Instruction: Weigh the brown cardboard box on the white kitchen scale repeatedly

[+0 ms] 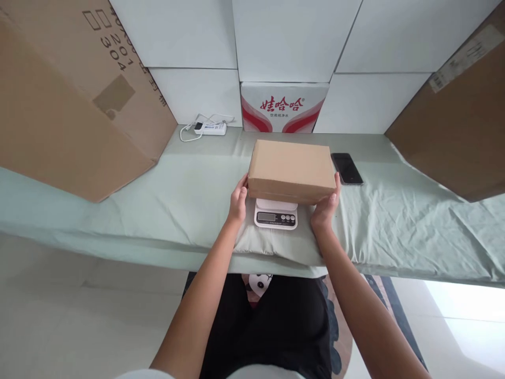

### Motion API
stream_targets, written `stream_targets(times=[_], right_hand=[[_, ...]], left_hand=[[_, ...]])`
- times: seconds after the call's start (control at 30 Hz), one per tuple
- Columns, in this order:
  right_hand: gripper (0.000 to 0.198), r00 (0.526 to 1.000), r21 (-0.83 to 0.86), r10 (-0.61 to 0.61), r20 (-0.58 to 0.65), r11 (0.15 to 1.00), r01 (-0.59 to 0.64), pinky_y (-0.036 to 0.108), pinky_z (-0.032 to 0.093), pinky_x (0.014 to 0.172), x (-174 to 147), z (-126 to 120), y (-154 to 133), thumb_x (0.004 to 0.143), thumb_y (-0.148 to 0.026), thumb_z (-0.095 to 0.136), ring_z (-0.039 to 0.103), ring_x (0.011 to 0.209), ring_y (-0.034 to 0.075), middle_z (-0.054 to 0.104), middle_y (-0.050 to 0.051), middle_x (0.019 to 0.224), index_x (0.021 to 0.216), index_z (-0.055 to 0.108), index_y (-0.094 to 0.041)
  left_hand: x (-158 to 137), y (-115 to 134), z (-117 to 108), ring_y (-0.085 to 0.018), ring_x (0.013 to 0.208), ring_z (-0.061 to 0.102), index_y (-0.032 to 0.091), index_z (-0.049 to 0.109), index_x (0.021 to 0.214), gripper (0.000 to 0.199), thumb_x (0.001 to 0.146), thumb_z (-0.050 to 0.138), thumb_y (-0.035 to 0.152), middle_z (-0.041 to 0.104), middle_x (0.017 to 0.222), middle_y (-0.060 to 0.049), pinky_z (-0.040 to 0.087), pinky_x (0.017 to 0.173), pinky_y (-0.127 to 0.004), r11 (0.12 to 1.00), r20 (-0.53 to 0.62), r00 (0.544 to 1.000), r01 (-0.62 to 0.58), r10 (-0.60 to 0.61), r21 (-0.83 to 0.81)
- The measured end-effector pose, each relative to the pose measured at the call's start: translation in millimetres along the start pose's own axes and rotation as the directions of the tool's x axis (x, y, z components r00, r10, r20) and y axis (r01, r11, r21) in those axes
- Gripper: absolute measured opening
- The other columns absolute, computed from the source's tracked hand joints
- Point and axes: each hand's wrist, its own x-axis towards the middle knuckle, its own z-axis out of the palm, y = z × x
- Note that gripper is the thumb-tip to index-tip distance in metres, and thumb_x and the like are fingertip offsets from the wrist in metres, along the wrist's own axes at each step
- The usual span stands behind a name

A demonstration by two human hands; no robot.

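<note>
A closed brown cardboard box (292, 163) sits over a small white kitchen scale (276, 217) and hides most of the scale's platform. Whether the box rests fully on the scale I cannot tell. The scale's display and several buttons show at its front. My left hand (239, 200) grips the box's left end, thumb toward me. At the opposite end, my right hand (326, 208) holds the lower right corner, with fingers up along the side. A black phone (347, 168) lies on the cloth just beyond my right hand.
A pale green cloth (189, 195) covers the table. Large cardboard panels stand at left (79, 105) and right (453, 116). White boxes (193, 95) and a printed red-and-white carton (284, 108) line the back. A white power strip (211, 128) with a cable lies before them.
</note>
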Motion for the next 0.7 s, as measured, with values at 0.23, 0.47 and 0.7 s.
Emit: stream_targets(times=[0.23, 0.47, 0.7], right_hand=[[0.079, 0.996, 0.034, 0.058, -0.066, 0.998, -0.056, 0.076, 0.037, 0.141, -3, 1, 11, 0.108, -0.079, 0.044, 0.058, 0.164, 0.035, 0.063, 0.011, 0.169, 0.172, 0.056, -0.035], [0.068, 0.997, -0.023, 0.042, -0.068, 0.999, -0.044, 0.075, 0.035, 0.142, -1, -3, 20, 0.110, -0.074, 0.049, 0.055, 0.168, 0.031, 0.063, 0.006, 0.171, 0.167, 0.061, -0.040], [0.083, 0.998, -0.009, 0.044, -0.053, 0.999, -0.044, 0.072, 0.047, 0.136, 2, 5, 5, 0.105, -0.086, 0.049, 0.058, 0.165, 0.033, 0.065, 0.010, 0.170, 0.168, 0.062, -0.033]], left_hand=[[-3, 5, 3, -0.039, 0.162, 0.063, 0.026, 0.077, 0.148, 0.082, 0.099, 0.060, 0.088, 0.079, 0.154, -0.018, 0.047, 0.141, -0.059, 0.999, -0.019, 0.999, 0.033, -0.033, 0.005], [-4, 6, 3, -0.038, 0.160, 0.064, 0.025, 0.080, 0.143, 0.079, 0.100, 0.060, 0.087, 0.082, 0.147, -0.018, 0.046, 0.141, -0.058, 1.000, 0.010, 1.000, 0.026, -0.026, 0.004], [-3, 8, 0, -0.039, 0.157, 0.067, 0.024, 0.080, 0.141, 0.081, 0.098, 0.059, 0.089, 0.082, 0.148, -0.017, 0.049, 0.138, -0.058, 0.999, 0.042, 0.998, 0.046, -0.047, 0.025]])
